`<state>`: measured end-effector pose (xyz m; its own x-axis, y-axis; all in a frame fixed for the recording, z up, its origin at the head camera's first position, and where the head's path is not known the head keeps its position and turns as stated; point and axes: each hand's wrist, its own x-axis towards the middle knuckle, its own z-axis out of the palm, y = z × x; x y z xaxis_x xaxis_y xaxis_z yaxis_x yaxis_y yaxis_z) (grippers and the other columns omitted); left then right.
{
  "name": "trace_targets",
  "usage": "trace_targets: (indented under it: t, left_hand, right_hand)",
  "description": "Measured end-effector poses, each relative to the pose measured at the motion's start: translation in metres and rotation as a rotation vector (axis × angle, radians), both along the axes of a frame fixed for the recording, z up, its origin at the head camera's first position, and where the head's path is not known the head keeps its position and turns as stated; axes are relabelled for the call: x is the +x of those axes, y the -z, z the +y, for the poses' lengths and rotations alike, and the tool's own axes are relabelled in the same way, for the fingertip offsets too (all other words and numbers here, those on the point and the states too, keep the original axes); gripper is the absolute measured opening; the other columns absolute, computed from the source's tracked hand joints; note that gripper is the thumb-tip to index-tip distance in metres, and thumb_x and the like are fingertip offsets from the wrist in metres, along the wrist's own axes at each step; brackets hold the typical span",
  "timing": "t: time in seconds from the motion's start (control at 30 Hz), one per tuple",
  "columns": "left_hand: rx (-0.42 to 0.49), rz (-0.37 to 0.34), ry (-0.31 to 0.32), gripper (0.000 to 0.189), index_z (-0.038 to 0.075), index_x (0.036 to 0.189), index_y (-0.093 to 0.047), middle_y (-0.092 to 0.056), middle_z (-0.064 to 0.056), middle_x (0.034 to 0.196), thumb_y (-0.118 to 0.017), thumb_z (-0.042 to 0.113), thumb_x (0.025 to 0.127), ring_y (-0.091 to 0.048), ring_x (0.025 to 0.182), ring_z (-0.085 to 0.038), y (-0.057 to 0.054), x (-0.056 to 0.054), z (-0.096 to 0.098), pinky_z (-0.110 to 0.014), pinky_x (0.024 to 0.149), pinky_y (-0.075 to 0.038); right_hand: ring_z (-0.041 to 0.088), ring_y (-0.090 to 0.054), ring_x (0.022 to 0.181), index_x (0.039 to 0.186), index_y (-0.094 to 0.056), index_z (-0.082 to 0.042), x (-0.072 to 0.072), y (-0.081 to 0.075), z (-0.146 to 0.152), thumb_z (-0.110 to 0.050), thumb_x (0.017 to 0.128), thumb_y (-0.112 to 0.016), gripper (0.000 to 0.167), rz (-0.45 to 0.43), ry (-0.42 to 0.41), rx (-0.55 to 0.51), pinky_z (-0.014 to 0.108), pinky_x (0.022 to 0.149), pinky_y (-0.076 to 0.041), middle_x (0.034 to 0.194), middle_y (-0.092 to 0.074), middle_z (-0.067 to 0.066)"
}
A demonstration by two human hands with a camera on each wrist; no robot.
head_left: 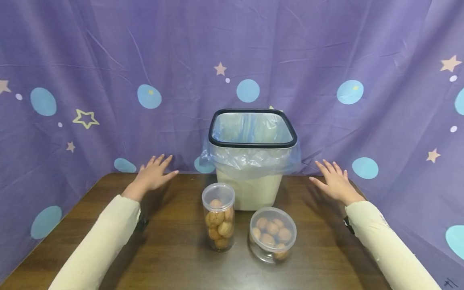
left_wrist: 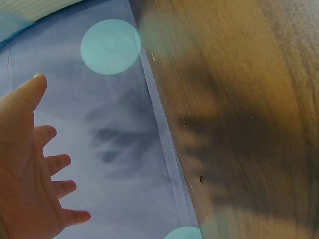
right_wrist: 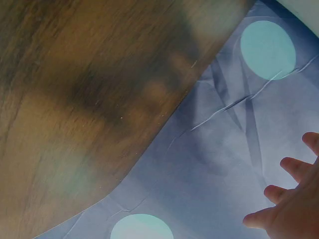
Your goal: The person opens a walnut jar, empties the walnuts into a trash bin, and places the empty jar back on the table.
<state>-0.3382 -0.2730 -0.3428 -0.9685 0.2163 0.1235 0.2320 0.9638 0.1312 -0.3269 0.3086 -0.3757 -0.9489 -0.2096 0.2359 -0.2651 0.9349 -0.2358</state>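
Observation:
My left hand (head_left: 150,177) is held over the table's left side with fingers spread and nothing in it. On the right side, my right hand (head_left: 335,183) mirrors it, fingers spread, also holding nothing. Between them stand a tall clear jar (head_left: 218,217) of walnuts and, to its right, a short round clear container (head_left: 273,235) with several more walnuts. Both have translucent lids. Behind these two stands a cream trash bin (head_left: 250,189) with a black rim and a bluish plastic liner. In each wrist view, the spread fingers show against the cloth.
The brown wooden table (head_left: 181,262) ends at a purple curtain (head_left: 181,52) printed with stars and blue dots. The bin stands near the table's back edge, its liner (head_left: 250,161) hanging loosely over the sides.

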Motion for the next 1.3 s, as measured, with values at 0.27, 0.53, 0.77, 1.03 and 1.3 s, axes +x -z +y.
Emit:
trace_targets:
  t: [0.27, 0.53, 0.77, 1.03, 1.3]
  left_hand:
    - [0.035, 0.078, 0.075, 0.074, 0.007, 0.149, -0.025, -0.024, -0.027, 0.149, -0.042, 0.055, 0.095, -0.020, 0.134, -0.051, 0.011, 0.010, 0.002, -0.071, 0.100, -0.023]
    - [0.156, 0.108, 0.181, 0.071, 0.004, 0.148, -0.026, -0.027, -0.028, 0.148, -0.045, 0.048, 0.096, -0.024, 0.134, -0.049, 0.019, 0.024, 0.007, -0.064, 0.105, -0.023]
    - [0.270, 0.087, 0.218, 0.068, 0.005, 0.149, -0.026, -0.027, -0.026, 0.149, -0.047, 0.043, 0.097, -0.024, 0.134, -0.048, 0.024, 0.032, 0.013, -0.063, 0.107, -0.019]
    - [0.382, 0.062, 0.236, 0.064, 0.010, 0.150, -0.025, -0.028, -0.021, 0.151, -0.046, 0.041, 0.098, -0.024, 0.136, -0.044, 0.028, 0.045, 0.020, -0.063, 0.107, -0.019]
    - [0.517, 0.028, 0.242, 0.058, 0.013, 0.149, -0.028, -0.029, -0.019, 0.150, -0.045, 0.037, 0.099, -0.027, 0.136, -0.041, 0.027, 0.058, 0.032, -0.061, 0.107, -0.022]
  right_hand:
    - [0.053, -0.011, 0.135, 0.148, -0.025, -0.008, 0.013, -0.004, -0.001, -0.051, 0.094, -0.047, 0.073, 0.050, -0.042, -0.066, 0.077, 0.098, -0.005, 0.151, -0.019, 0.027]
    - [0.050, -0.013, 0.136, 0.146, -0.031, -0.007, 0.029, -0.002, -0.007, -0.044, 0.093, -0.053, 0.069, 0.113, -0.104, -0.119, 0.076, 0.098, -0.008, 0.150, -0.025, 0.025]
    - [0.049, -0.014, 0.137, 0.147, -0.031, -0.009, 0.040, 0.005, -0.016, -0.041, 0.092, -0.056, 0.068, 0.115, -0.158, -0.130, 0.076, 0.099, -0.008, 0.150, -0.026, 0.024]
    - [0.047, -0.018, 0.137, 0.146, -0.032, -0.010, 0.054, 0.006, -0.030, -0.040, 0.092, -0.058, 0.067, 0.134, -0.220, -0.110, 0.073, 0.101, -0.011, 0.148, -0.029, 0.022]
    - [0.042, -0.022, 0.137, 0.147, -0.033, -0.013, 0.065, 0.002, -0.042, -0.037, 0.090, -0.062, 0.068, 0.193, -0.276, -0.100, 0.071, 0.102, -0.015, 0.148, -0.033, 0.017]
